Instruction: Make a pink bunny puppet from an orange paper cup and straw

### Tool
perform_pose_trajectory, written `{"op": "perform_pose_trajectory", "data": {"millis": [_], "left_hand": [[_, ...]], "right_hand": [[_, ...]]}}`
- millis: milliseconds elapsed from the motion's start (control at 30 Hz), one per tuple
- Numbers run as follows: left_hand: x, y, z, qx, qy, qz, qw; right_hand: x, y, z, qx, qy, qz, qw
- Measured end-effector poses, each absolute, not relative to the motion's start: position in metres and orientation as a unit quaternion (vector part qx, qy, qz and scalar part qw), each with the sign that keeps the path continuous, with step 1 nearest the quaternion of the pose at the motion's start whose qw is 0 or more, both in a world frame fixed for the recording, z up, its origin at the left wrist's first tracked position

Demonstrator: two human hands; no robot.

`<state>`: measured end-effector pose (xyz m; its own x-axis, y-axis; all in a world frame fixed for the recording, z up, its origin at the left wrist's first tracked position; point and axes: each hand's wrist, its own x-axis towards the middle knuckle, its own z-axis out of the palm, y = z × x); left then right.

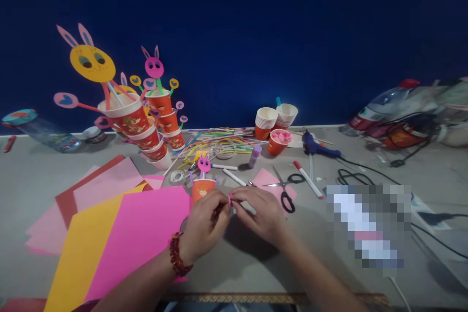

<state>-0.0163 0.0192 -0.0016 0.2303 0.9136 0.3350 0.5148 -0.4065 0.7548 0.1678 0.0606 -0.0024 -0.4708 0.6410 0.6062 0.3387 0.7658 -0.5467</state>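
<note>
Both hands meet near the middle of the table. My left hand [207, 222], with a red beaded bracelet on its wrist, is closed in a pinch on a small pink paper piece [230, 199]. My right hand [261, 212] pinches the same piece from the other side; fingers hide most of it. Just behind my left hand stands an orange paper cup [203, 189] topped with a pink paper bunny face [204, 165]. Black-handled scissors [283, 187] lie open on a pink sheet beyond my right hand. A white marker [234, 177] lies close behind my fingers.
Coloured paper sheets [141, 234] spread at the left. Stacked cup figures [131, 122] stand at the back left. Pipe cleaners [204, 141], a glue stick [255, 156], a cup of pink scraps [281, 142] and a blue glue gun [318, 147] with its cord lie behind. A bottle [380, 107] is at the right.
</note>
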Motion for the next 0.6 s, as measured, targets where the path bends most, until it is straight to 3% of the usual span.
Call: {"op": "perform_pose_trajectory", "data": {"millis": [600], "left_hand": [[-0.016, 0.019, -0.002, 0.738, 0.467, 0.406, 0.269]], "right_hand": [[0.169, 0.060, -0.007, -0.287, -0.855, 0.120, 0.414]]}}
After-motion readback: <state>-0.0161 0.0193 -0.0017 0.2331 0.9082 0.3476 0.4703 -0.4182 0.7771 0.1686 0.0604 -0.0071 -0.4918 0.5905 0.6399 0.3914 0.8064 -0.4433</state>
